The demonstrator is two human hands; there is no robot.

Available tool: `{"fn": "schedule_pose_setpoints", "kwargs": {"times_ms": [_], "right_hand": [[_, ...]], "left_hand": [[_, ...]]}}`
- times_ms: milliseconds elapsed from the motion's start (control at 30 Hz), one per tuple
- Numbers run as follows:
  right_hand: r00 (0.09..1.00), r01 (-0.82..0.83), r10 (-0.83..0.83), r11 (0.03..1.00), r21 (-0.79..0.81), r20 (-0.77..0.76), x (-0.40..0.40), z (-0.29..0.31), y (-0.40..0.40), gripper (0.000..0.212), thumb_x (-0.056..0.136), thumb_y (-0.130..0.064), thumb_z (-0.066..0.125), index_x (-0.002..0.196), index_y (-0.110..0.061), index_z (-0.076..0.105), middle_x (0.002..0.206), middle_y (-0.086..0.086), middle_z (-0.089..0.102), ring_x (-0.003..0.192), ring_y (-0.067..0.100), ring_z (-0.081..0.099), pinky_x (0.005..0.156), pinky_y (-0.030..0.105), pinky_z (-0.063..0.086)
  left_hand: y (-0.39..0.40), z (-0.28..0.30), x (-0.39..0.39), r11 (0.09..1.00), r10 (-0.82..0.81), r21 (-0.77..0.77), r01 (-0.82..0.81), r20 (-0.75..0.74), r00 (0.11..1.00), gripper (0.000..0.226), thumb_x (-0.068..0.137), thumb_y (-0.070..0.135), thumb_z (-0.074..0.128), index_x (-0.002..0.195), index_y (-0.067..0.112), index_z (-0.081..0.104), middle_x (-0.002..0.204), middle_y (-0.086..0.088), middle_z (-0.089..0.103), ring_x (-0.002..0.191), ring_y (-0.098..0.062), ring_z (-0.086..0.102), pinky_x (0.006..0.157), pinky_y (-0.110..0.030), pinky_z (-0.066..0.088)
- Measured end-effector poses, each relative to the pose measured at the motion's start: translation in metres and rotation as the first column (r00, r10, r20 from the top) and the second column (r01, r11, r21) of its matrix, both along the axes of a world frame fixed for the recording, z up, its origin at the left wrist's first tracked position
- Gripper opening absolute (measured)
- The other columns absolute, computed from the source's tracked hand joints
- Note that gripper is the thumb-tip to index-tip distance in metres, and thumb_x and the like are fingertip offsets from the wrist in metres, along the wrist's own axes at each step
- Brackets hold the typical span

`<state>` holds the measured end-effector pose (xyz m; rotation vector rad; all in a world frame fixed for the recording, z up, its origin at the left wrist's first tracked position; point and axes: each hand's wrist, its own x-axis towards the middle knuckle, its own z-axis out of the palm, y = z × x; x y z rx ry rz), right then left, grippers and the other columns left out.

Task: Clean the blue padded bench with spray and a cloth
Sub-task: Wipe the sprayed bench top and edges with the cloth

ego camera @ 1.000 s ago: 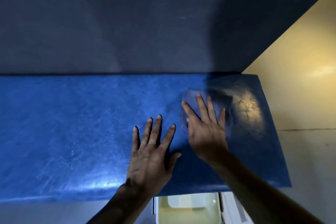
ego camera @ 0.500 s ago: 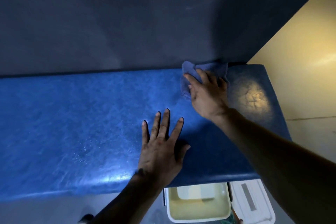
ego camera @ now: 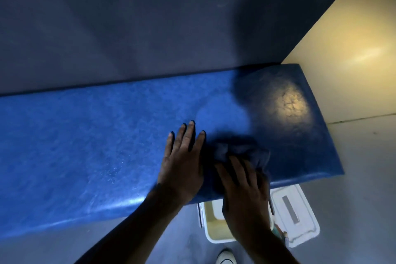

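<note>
I see my left hand [ego camera: 182, 165] flat on the blue padded table [ego camera: 85, 139], its fingers [ego camera: 190, 133] straight. Just to its right, my right hand [ego camera: 242, 195] presses a crumpled dark cloth [ego camera: 240, 152] near the front edge. Below sit an open white bin [ego camera: 216, 227] and its lid [ego camera: 295, 214].

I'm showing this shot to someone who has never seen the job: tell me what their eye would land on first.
First the blue padded bench, a bright band across the middle against the dark wall. Then the two hands near its front edge: the left hand lies flat on the padding, and the right hand presses a dark cloth beside it. A warm patch of light glows on the bench's right end.
</note>
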<state>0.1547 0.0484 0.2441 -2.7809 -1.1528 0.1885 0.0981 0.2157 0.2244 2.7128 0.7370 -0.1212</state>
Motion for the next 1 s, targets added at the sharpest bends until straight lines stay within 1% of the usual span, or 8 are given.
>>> {"fn": "schedule_pose_setpoints", "kwargs": {"times_ms": [100, 267, 433, 567, 767, 867, 933, 1000], "right_hand": [[1.0, 0.023, -0.023, 0.998, 0.058, 0.004, -0.026, -0.006, -0.008, 0.065, 0.068, -0.023, 0.056, 0.132, -0.032, 0.065, 0.144, 0.004, 0.057, 0.134, 0.033, 0.052, 0.11, 0.054, 0.031], [1.0, 0.026, -0.026, 0.997, 0.076, 0.009, -0.027, -0.023, 0.004, 0.072, 0.071, -0.023, 0.054, 0.143, -0.031, 0.056, 0.158, 0.006, 0.043, 0.147, 0.031, 0.039, 0.113, 0.06, 0.034], [1.0, 0.006, -0.006, 0.998, 0.056, -0.007, -0.011, -0.03, 0.047, 0.06, 0.088, -0.029, 0.045, 0.148, -0.034, 0.049, 0.165, 0.005, 0.032, 0.153, 0.029, 0.026, 0.117, 0.058, 0.028], [0.999, -0.025, 0.025, 1.0, 0.006, -0.033, 0.02, -0.035, 0.092, 0.062, 0.09, -0.032, 0.036, 0.152, -0.035, 0.04, 0.168, 0.003, 0.021, 0.156, 0.028, 0.017, 0.12, 0.059, 0.024], [0.989, -0.082, 0.08, 0.997, -0.008, -0.126, 0.065, -0.026, 0.146, 0.066, 0.09, -0.04, 0.024, 0.154, -0.035, 0.034, 0.168, 0.003, 0.02, 0.157, 0.027, 0.013, 0.122, 0.058, 0.017], [0.986, -0.115, 0.113, 0.993, -0.01, -0.125, 0.085, -0.024, 0.169, 0.062, 0.091, -0.03, 0.041, 0.153, -0.035, 0.036, 0.166, 0.006, 0.024, 0.155, 0.029, 0.017, 0.121, 0.059, 0.018], [0.977, -0.142, 0.125, 0.986, -0.086, -0.17, 0.103, -0.02, 0.185, 0.068, 0.09, -0.026, 0.053, 0.154, -0.036, 0.032, 0.168, 0.004, 0.019, 0.155, 0.029, 0.014, 0.122, 0.059, 0.016], [0.965, -0.202, 0.161, 0.96, -0.192, -0.208, 0.121, -0.021, 0.202, 0.072, 0.088, -0.031, 0.059, 0.153, -0.037, 0.028, 0.167, 0.002, 0.015, 0.155, 0.031, 0.012, 0.12, 0.063, 0.018]], "left_hand": [[0.011, 0.001, -0.022, 0.998, 0.049, 0.047, -0.05, 0.01, 0.999, 0.061, 0.092, 0.032, 0.038, 0.153, 0.022, 0.042, 0.167, -0.011, 0.028, 0.155, -0.031, 0.026, 0.122, -0.057, 0.027], [0.029, -0.009, -0.059, 0.992, 0.041, 0.122, -0.032, -0.075, 0.996, 0.063, 0.099, 0.047, 0.03, 0.158, 0.025, 0.032, 0.17, -0.007, 0.019, 0.158, -0.028, 0.017, 0.123, -0.059, 0.021], [0.026, -0.017, -0.059, 0.992, 0.047, 0.122, -0.04, -0.05, 0.998, 0.061, 0.099, 0.042, 0.036, 0.155, 0.021, 0.037, 0.17, -0.008, 0.02, 0.157, -0.03, 0.02, 0.122, -0.062, 0.02], [0.028, -0.02, -0.062, 0.992, 0.034, 0.118, -0.032, -0.01, 0.999, 0.06, 0.1, 0.042, 0.038, 0.155, 0.02, 0.039, 0.169, -0.008, 0.021, 0.157, -0.03, 0.02, 0.122, -0.062, 0.02], [0.027, -0.02, -0.06, 0.994, 0.055, 0.09, -0.055, 0.01, 0.998, 0.06, 0.1, 0.043, 0.04, 0.157, 0.025, 0.035, 0.17, -0.006, 0.018, 0.157, -0.027, 0.017, 0.124, -0.061, 0.017], [0.027, -0.021, -0.059, 0.995, 0.06, 0.078, -0.061, 0.008, 0.998, 0.06, 0.1, 0.043, 0.039, 0.157, 0.026, 0.033, 0.171, -0.006, 0.015, 0.158, -0.028, 0.015, 0.124, -0.061, 0.015], [0.027, -0.021, -0.059, 0.996, 0.059, 0.069, -0.06, 0.013, 0.998, 0.059, 0.101, 0.043, 0.038, 0.157, 0.026, 0.032, 0.171, -0.005, 0.013, 0.158, -0.028, 0.014, 0.124, -0.061, 0.014], [0.027, -0.022, -0.059, 0.996, 0.057, 0.066, -0.058, 0.021, 0.998, 0.059, 0.101, 0.043, 0.038, 0.157, 0.025, 0.032, 0.172, -0.005, 0.012, 0.158, -0.028, 0.013, 0.124, -0.061, 0.012]]}}
